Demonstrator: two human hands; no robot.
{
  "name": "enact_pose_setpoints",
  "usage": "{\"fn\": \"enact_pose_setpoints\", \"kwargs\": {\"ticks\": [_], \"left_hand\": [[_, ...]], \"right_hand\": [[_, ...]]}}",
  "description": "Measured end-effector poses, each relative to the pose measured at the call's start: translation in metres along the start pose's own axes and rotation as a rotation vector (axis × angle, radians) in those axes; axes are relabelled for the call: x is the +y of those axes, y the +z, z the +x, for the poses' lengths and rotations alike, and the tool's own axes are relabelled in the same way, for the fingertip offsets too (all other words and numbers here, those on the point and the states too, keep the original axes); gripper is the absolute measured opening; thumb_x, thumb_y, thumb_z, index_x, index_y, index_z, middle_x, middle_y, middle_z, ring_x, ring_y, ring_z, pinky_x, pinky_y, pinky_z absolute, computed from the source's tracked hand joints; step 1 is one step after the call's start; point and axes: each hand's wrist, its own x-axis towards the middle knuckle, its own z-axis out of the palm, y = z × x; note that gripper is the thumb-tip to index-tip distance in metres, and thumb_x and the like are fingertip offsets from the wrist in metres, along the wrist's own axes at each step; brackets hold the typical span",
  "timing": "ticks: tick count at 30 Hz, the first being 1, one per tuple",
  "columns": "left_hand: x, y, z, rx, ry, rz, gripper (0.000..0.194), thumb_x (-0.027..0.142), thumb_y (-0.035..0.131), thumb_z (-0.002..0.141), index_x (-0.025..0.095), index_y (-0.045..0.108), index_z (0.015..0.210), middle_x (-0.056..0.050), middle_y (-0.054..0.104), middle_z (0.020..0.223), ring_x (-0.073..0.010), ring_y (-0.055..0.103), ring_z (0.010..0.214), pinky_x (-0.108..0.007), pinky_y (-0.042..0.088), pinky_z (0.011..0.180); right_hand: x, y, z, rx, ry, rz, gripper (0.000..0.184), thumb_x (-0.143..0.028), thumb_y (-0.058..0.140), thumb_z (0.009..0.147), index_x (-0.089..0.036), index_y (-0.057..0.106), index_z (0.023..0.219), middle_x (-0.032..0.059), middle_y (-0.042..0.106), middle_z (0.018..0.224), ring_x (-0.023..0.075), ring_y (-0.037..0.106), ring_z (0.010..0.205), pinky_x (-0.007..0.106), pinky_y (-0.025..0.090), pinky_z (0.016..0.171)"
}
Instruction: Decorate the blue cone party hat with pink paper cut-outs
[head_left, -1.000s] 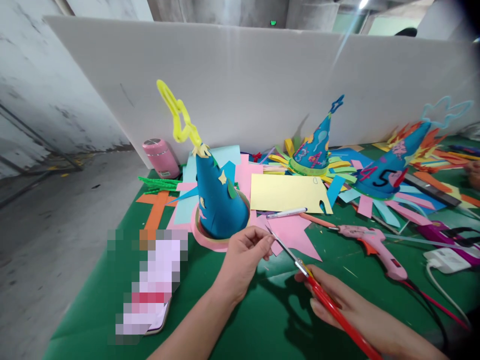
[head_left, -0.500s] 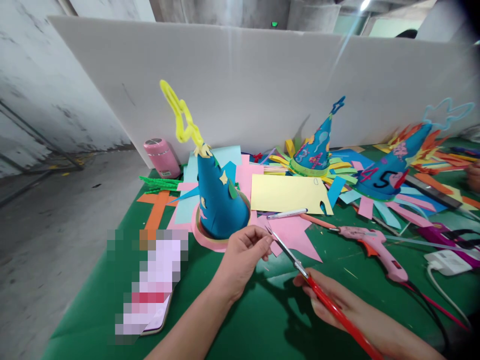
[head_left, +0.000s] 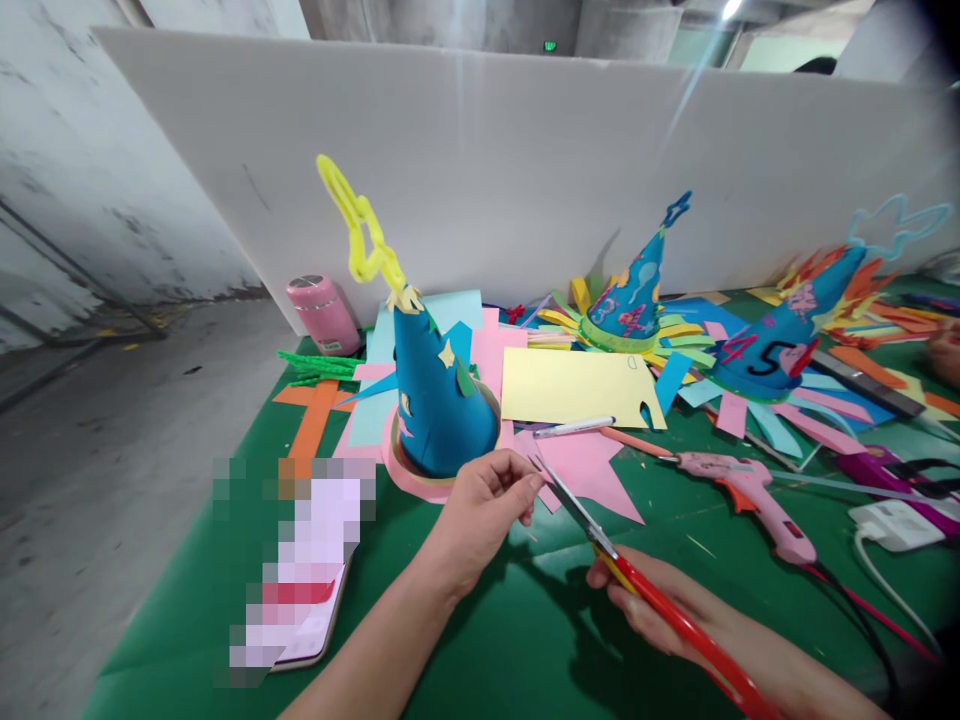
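My right hand [head_left: 660,605] grips red-handled scissors [head_left: 637,580], whose blades point up and left toward my left hand [head_left: 480,510]. That left hand is pinched shut at the blade tips, on something too small to make out. Just behind it a blue cone hat [head_left: 435,400] with a yellow pipe-cleaner top stands on a pink ring. A pink paper star shape [head_left: 592,470] lies on the green table [head_left: 465,640] under the blades.
A yellow sheet [head_left: 577,385] with a white pen, two more decorated cone hats [head_left: 634,290] [head_left: 780,340], a pink glue gun [head_left: 742,495] with cable, a pink flask [head_left: 322,315], a phone [head_left: 300,570] and paper scraps crowd the table. A white board stands behind.
Both hands have stayed almost in place; the scissors and my right hand have dropped slightly toward me.
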Motion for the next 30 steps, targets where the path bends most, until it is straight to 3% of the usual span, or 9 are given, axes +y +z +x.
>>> {"fn": "enact_pose_setpoints", "kwargs": {"ticks": [4,13,17,22,27,30], "left_hand": [[0.0,0.0,0.0,-0.012,-0.018,-0.003,0.016,0.025,0.062,0.07,0.015,0.054,0.061,0.003,0.048,0.058,-0.0075,0.041,0.048,-0.019,0.033,0.046],[-0.002,-0.002,0.002,-0.023,-0.037,-0.014,0.018,0.026,0.063,0.069,0.015,0.054,0.06,0.003,0.047,0.056,-0.0071,0.04,0.048,-0.018,0.032,0.045],[-0.003,-0.002,0.002,-0.025,-0.042,-0.016,0.018,0.026,0.063,0.07,0.015,0.053,0.06,0.003,0.047,0.056,-0.0071,0.04,0.048,-0.019,0.032,0.045],[-0.002,-0.003,0.002,-0.034,-0.036,-0.015,0.017,0.026,0.062,0.071,0.015,0.053,0.061,0.003,0.046,0.056,-0.007,0.04,0.047,-0.019,0.032,0.045],[-0.002,-0.003,0.002,-0.049,-0.038,-0.016,0.017,0.025,0.061,0.071,0.015,0.052,0.06,0.004,0.046,0.054,-0.0069,0.039,0.047,-0.02,0.031,0.045],[-0.002,-0.003,0.002,-0.048,-0.038,-0.014,0.017,0.025,0.061,0.071,0.015,0.053,0.06,0.004,0.047,0.054,-0.0069,0.04,0.046,-0.02,0.031,0.045]], "right_hand": [[0.002,-0.001,-0.001,-0.014,-0.004,0.02,0.046,-0.056,0.059,0.065,-0.024,0.061,0.097,0.0054,0.061,0.091,0.0213,0.057,0.085,0.035,0.045,0.08],[0.011,0.002,0.004,0.038,0.065,0.037,0.048,-0.055,0.055,0.069,-0.019,0.058,0.101,0.0047,0.06,0.086,0.0139,0.055,0.066,0.022,0.046,0.057],[0.012,0.002,0.002,0.029,0.082,0.03,0.053,-0.059,0.053,0.067,-0.019,0.058,0.101,0.0048,0.06,0.084,0.0149,0.055,0.068,0.025,0.047,0.06],[0.012,-0.002,0.001,0.001,0.006,0.028,0.059,-0.066,0.051,0.063,-0.019,0.06,0.097,0.0066,0.058,0.087,0.0175,0.054,0.074,0.029,0.047,0.067],[0.016,-0.003,0.005,-0.064,0.067,-0.002,0.057,-0.065,0.049,0.067,-0.019,0.059,0.099,0.0008,0.052,0.07,0.0109,0.047,0.056,0.024,0.044,0.057],[0.015,-0.002,0.004,-0.047,0.07,0.004,0.053,-0.062,0.048,0.07,-0.02,0.058,0.101,0.0007,0.052,0.071,0.0111,0.047,0.058,0.023,0.044,0.058]]}}
